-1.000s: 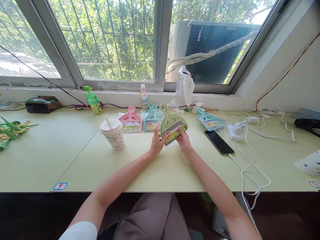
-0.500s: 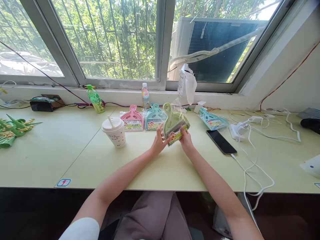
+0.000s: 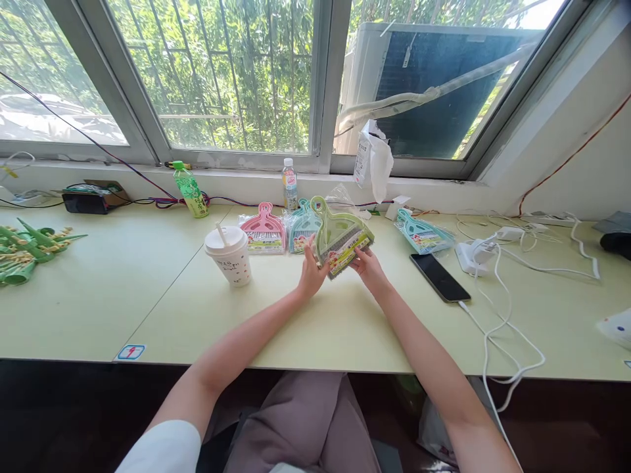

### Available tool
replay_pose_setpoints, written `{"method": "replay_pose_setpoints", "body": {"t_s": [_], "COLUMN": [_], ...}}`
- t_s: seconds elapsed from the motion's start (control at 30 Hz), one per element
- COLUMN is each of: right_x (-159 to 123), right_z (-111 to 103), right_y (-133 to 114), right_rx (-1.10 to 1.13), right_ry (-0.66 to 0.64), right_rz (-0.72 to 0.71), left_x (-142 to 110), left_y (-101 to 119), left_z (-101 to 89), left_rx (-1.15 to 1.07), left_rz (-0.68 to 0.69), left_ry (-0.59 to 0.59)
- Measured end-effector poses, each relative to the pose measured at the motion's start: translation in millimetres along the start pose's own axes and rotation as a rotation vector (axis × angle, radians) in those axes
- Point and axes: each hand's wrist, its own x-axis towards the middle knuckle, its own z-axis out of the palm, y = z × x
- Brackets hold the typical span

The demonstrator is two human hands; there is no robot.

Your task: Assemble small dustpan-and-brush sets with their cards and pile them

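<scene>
Between my two hands is a green mini dustpan and brush set (image 3: pixel 341 238), tilted, with a printed label along its lower part. My left hand (image 3: pixel 311 270) grips its left edge. At its lower right side, my right hand (image 3: pixel 369 268) has its fingers closed on the edge. Just behind lie a pink dustpan and brush set (image 3: pixel 265 230) and a blue one (image 3: pixel 302 226), the blue partly hidden by the green set. Another blue dustpan set (image 3: pixel 422 231) in clear wrapping rests farther right.
A white lidded cup (image 3: pixel 229 257) with a straw stands left of my hands. A black phone (image 3: pixel 440 277) with a white cable (image 3: pixel 513 315) lies to the right. Two bottles, a green one (image 3: pixel 190 190) and a clear one (image 3: pixel 290 185), stand by the window. Green artificial plants (image 3: pixel 34 253) lie far left.
The green dustpan set was turned in my hands, its face angling away and then back toward me. Both hands keep hold of it. The whole view has shifted slightly.
</scene>
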Motion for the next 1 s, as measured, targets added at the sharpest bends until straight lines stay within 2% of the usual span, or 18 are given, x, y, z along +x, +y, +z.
{"method": "replay_pose_setpoints", "body": {"t_s": [0.13, 0.27, 0.37, 0.53, 0.63, 0.7, 0.83, 0.9, 1.0], "right_x": [1, -1, -3, -4, -2, -2, -3, -5, -7], "right_z": [0, 3, 4, 0, -2, -2, 3, 5, 7], "right_y": [7, 8, 11, 18, 16, 13, 13, 16, 20], "right_rx": [0.02, 0.041, 0.04, 0.037, 0.045, 0.055, 0.06, 0.057, 0.056], "right_ry": [0.107, 0.166, 0.203, 0.291, 0.303, 0.295, 0.258, 0.247, 0.273], "right_rz": [-0.057, -0.138, -0.155, -0.16, -0.179, -0.197, -0.179, -0.158, -0.162], "left_x": [-2, 2, 5, 1, 2, 6, 17, 18, 12], "left_y": [2, 2, -2, -13, -16, -16, -13, -11, -9], "left_z": [2.9, 6.2, 8.2, 12.4, 13.2, 10.9, 1.8, -0.2, 3.6], "left_rx": [-0.007, -0.203, -0.214, -0.152, -0.119, -0.129, -0.185, -0.19, -0.177], "left_rz": [0.053, -0.089, -0.213, -0.373, -0.43, -0.458, -0.401, -0.342, -0.331], "left_ry": [-0.056, -0.067, -0.084, -0.291, -0.4, -0.363, -0.131, -0.107, -0.125]}}
